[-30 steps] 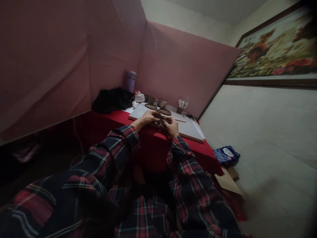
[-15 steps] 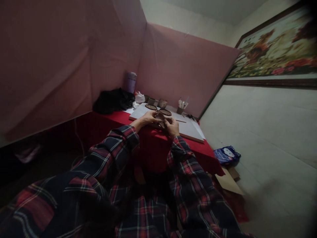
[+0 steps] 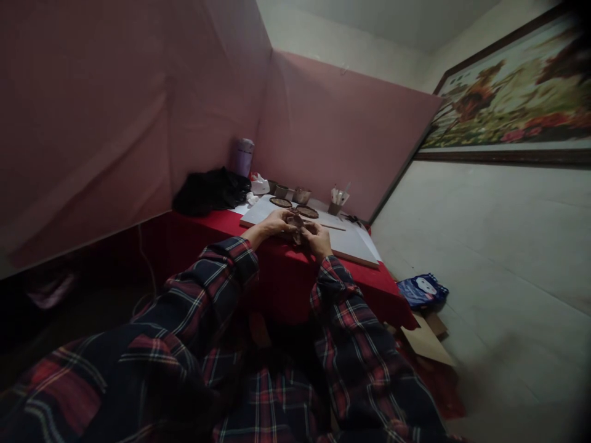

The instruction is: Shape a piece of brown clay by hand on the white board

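Both hands hold a small, dark brown piece that looks like clay [image 3: 296,221] above the near edge of a pale board [image 3: 357,246]. My left hand [image 3: 277,221] pinches it from the left, with the fingers along its upper side. From the right, the fingers of my right hand [image 3: 317,239] are closed on its lower part. The fingers partly cover the piece, so its full shape cannot be made out. Just beyond it, two flat brown discs with raised rims, a left disc [image 3: 280,202] and a right disc [image 3: 307,211], lie on the board. A thin brown stick [image 3: 334,226] lies right of them.
Behind the board stand a brownish cup [image 3: 302,195] and a holder with several tools [image 3: 335,208]. A black bag [image 3: 210,192], white tissue [image 3: 260,184] and a purple bottle [image 3: 244,159] are at the left back. Red cloth [image 3: 277,277] covers the table; pink sheeting [image 3: 341,123] hangs behind.
The brown piece has turned between my fingers and looks narrower. My right hand has shifted slightly left and down; my left hand keeps its grip. The whole view has moved a little.
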`<state>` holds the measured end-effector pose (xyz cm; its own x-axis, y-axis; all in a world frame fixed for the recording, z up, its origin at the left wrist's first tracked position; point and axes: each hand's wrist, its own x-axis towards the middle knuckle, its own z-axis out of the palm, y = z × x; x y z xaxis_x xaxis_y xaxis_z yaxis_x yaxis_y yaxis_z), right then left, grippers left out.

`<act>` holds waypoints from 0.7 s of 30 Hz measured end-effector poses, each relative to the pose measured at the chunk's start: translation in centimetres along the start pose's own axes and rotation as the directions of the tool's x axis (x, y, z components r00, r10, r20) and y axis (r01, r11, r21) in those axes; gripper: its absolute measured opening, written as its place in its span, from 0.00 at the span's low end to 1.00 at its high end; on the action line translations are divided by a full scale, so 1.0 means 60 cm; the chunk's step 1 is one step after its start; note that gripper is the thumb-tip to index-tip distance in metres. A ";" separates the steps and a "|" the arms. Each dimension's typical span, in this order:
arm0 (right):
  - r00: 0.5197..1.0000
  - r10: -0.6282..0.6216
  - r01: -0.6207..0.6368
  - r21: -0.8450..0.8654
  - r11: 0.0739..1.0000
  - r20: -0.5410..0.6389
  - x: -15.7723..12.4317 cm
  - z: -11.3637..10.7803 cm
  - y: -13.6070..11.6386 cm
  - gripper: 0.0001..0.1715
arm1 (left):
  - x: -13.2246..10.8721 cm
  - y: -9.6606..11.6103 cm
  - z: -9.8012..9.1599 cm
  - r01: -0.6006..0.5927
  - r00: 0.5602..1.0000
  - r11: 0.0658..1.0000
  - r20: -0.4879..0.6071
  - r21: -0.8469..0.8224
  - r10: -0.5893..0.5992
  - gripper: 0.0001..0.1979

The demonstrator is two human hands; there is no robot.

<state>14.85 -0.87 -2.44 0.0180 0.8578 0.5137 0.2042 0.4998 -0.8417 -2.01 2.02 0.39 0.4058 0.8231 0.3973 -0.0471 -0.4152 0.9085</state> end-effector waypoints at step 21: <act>0.998 -0.006 0.004 -0.033 0.999 -0.061 0.002 0.000 -0.003 0.21 | -0.002 0.003 0.002 0.015 0.996 1.000 0.091 -0.019 -0.013 0.23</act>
<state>14.80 -0.85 -2.21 0.0766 0.8457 0.5282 0.2361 0.4993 -0.8337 -1.98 1.83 0.50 0.4877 0.7897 0.3721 -0.0583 -0.3958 0.9165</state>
